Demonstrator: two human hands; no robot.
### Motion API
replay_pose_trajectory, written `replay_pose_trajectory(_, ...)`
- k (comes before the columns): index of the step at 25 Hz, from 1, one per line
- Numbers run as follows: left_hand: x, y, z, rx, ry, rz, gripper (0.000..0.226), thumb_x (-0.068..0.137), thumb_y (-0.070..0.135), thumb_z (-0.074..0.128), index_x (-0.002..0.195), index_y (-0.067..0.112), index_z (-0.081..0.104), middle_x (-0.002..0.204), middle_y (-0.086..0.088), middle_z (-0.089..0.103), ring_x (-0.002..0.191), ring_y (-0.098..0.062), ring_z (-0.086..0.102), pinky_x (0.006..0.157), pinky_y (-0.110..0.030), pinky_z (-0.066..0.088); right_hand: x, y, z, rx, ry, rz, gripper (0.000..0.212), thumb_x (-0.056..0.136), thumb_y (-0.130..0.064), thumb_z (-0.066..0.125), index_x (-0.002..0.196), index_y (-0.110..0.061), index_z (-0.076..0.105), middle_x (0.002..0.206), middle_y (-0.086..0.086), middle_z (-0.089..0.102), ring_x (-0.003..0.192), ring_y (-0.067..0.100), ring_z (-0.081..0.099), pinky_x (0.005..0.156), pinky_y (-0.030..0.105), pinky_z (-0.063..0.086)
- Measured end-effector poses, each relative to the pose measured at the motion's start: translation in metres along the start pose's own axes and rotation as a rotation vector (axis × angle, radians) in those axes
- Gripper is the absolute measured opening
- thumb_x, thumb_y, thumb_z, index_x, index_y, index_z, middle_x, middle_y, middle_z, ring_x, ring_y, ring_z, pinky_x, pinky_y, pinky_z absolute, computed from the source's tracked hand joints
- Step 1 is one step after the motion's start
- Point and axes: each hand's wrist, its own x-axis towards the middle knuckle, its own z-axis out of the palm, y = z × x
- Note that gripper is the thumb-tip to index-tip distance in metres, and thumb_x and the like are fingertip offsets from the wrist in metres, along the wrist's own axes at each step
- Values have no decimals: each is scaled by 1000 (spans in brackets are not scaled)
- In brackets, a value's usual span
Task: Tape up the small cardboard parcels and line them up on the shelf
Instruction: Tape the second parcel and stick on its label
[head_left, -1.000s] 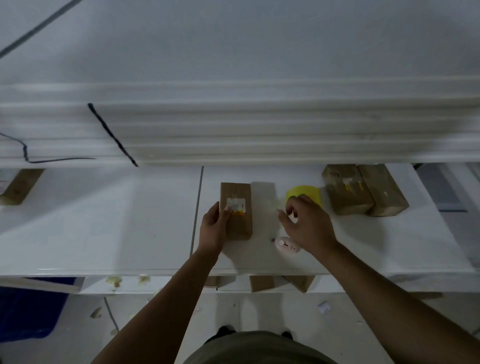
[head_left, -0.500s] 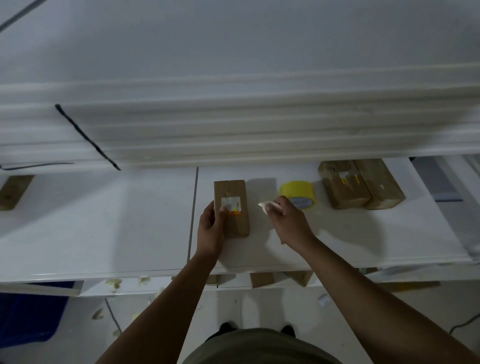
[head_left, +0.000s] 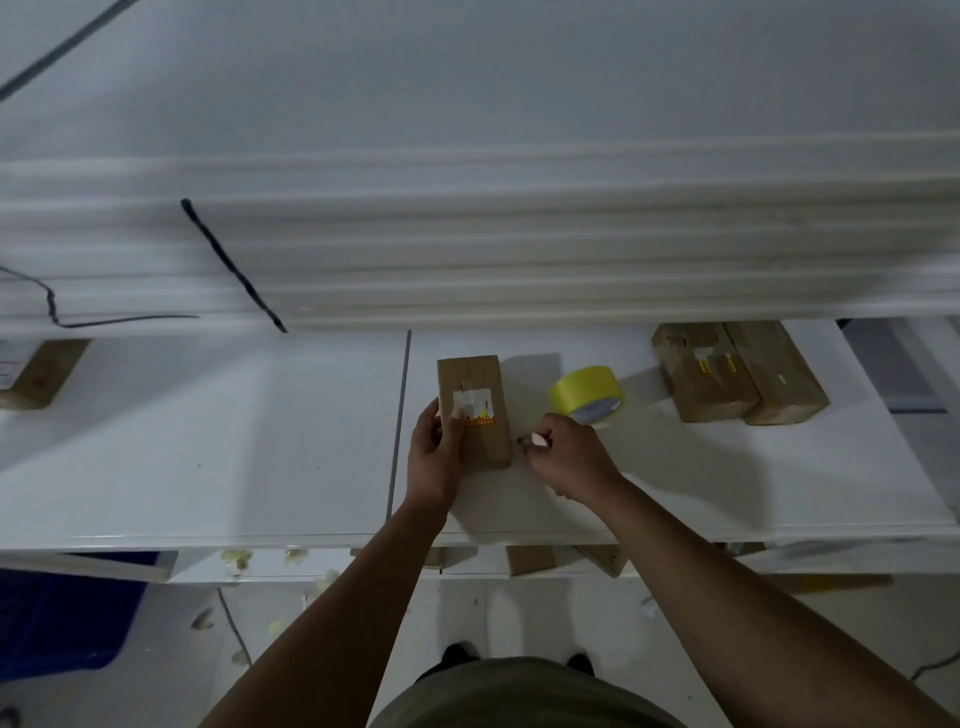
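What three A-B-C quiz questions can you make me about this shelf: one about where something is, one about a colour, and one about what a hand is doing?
1. Where is the tape roll?
A. On the shelf, right of the parcel being held.
B. On the floor.
C. On top of a box.

2. What colour is the tape roll?
A. Blue.
B. Yellow.
C. Red.

3. What is the left hand doing?
A. Hanging loose.
B. Lifting the tape roll.
C. Holding the parcel.

Answers: 1 A, it stands on the shelf beside that parcel. 2 B, its band is bright yellow. 3 C, its thumb lies on the parcel's top and its fingers are at the side.
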Motion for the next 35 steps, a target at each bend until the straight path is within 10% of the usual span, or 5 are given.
replay_pose_trajectory(13,-21,12,-44,-67,143,24,31,108,39,56,133,30,71,118,5,77,108,-15,74,80,-30,63,-5,-2,-11,-709,60,-15,46,102,-59,46,112,-20,68,113,9,73,105,33,71,78,36,46)
replay_pose_trajectory(17,-35,25,-39,-123,74,87,28,108,40,56,128,35,74,120,3,78,110,-15,75,84,-33,64,-4,-32,-21,23,140,-17,34,96,-56,61,87,-23,63,82,1,69,82,27,71,67,37,54)
replay_pose_trajectory(20,-44,35,-32,-138,60,125,31,109,38,55,134,32,71,121,3,78,110,-14,75,85,-34,65,-14,-59,-13,640,53,-28,25,97,-48,70,106,-26,69,101,0,73,87,17,73,71,37,62)
replay_pose_trajectory(27,-55,41,-15,-131,72,167,30,110,33,54,136,33,68,116,9,77,105,-9,75,73,-22,62,-34,-68,23,694,329,-71,22,99,-37,71,108,-21,83,92,-12,80,91,1,73,87,29,58)
replay_pose_trajectory(35,-49,31,-20,52,98,-20,38,105,54,50,128,24,45,128,-10,58,107,-24,70,76,-38,67,-43,-46,25,-75,339,-226,52,107,-51,45,63,-24,45,67,-7,50,62,16,54,59,32,35)
